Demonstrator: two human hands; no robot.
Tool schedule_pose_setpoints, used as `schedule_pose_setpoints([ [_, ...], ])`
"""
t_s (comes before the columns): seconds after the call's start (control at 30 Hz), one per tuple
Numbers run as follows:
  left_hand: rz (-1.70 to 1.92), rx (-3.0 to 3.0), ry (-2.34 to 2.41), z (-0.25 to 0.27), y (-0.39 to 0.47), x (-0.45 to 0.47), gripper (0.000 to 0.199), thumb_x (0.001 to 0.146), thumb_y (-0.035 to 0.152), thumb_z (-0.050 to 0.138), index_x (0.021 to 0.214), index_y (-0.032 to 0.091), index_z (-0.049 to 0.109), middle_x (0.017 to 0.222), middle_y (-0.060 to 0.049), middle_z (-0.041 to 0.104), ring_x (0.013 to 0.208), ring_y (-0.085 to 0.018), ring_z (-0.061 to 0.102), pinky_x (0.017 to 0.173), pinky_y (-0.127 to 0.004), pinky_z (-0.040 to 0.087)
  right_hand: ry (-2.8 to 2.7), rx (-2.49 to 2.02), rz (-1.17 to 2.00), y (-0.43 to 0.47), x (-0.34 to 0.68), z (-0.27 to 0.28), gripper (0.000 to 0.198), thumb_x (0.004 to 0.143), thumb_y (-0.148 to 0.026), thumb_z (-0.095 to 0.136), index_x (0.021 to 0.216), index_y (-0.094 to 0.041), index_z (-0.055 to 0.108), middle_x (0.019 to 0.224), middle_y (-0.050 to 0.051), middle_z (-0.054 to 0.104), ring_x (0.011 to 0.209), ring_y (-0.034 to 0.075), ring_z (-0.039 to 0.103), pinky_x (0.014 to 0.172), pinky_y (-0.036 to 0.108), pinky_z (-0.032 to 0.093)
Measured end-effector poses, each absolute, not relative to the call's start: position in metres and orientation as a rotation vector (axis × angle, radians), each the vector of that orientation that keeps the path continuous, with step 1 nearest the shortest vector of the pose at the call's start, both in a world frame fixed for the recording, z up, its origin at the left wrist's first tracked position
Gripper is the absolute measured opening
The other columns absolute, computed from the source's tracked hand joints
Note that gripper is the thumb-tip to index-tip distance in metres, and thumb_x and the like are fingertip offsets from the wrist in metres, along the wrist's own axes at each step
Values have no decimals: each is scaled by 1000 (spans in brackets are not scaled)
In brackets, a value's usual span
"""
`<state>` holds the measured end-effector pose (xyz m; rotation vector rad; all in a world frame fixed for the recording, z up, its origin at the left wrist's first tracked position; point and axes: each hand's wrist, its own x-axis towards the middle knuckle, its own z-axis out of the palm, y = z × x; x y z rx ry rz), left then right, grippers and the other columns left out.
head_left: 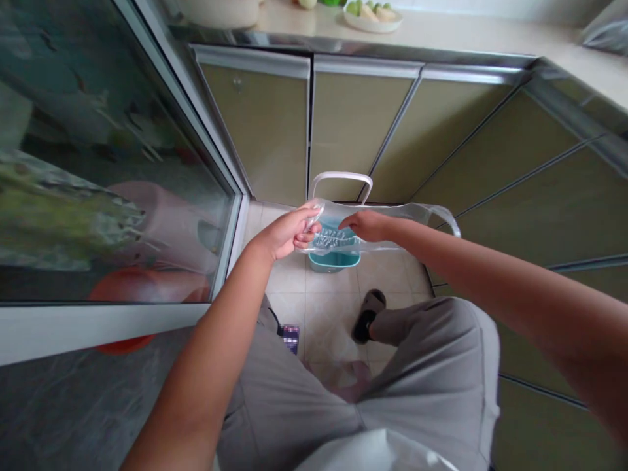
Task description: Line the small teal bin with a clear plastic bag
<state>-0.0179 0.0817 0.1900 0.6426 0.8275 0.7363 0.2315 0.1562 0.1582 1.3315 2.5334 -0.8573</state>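
My left hand (294, 232) is closed on the bunched end of a clear plastic bag (392, 210). The bag stretches out to the right, its loop handle hanging beside my right forearm. Over the bag's middle is my right hand (367, 226), with the index finger held out and the other fingers partly bent; nothing shows in its grasp. Whether it is inside the bag or just above it, I cannot tell. Below both hands, on the tiled floor, stands a small teal bin (334, 263) with a raised white handle (342, 175). The clear plastic partly covers the bin's opening.
Olive cabinet doors (360, 124) stand in front and to the right, under a counter (451, 36) with a plate of fruit (373, 25). A framed glass door (196, 118) is at the left. A dark object with a pixelated patch (290, 338) lies by my leg.
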Motion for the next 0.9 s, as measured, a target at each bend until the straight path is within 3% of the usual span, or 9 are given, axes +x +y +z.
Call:
schedule_pose_setpoints([
  [0.13,766,613,794,175,78,-24,54,94,25,61,146,26,46,70,5,50,44,-5,30,42,-16,16,2268,1368,-957,184,216,86,41,87,-19,73,129,-17,72,111,11,76,107,28,67,100,38,50],
  [0.3,771,603,813,160,88,-30,66,93,23,63,155,26,42,71,4,51,47,-5,33,44,-18,19,2135,1499,-824,195,214,11,85,68,-29,92,146,-20,59,137,20,65,131,41,54,106,51,45],
  [0.4,787,589,823,152,99,-34,67,93,24,63,157,27,42,71,4,49,48,-5,34,45,-18,21,2105,1584,-742,198,217,-28,109,56,-38,98,154,-22,53,158,25,46,144,52,36,112,64,35],
  [0.5,796,583,851,144,111,-37,68,93,24,62,158,28,42,71,4,48,48,-6,33,45,-19,22,2062,1497,-577,205,218,-63,118,60,-44,95,164,-29,41,173,20,20,153,53,22,121,65,23],
  [0.57,784,574,878,139,120,-36,68,93,24,63,158,29,42,70,4,47,49,-6,32,45,-19,22,2032,1433,-516,211,216,-83,123,63,-49,93,168,-34,32,176,16,10,155,52,19,124,62,23],
  [0.67,736,550,925,132,134,-32,70,93,26,64,159,29,41,68,5,44,48,-6,31,45,-19,21,2016,1369,-570,221,213,-107,130,62,-51,95,170,-32,26,176,17,7,155,51,22,122,59,31],
  [0.8,686,535,1011,116,153,-24,73,93,29,64,161,29,38,65,8,39,46,-6,29,45,-19,19,2088,1388,-874,231,205,-132,121,57,-28,97,164,-22,41,172,25,19,140,47,48,111,57,46],
  [0.9,665,561,1113,98,163,-17,71,94,30,64,160,26,39,63,9,36,47,-7,30,46,-21,20,2058,1402,-1009,240,195,-147,113,58,-25,96,160,-20,47,169,25,26,137,45,53,110,57,48],
])
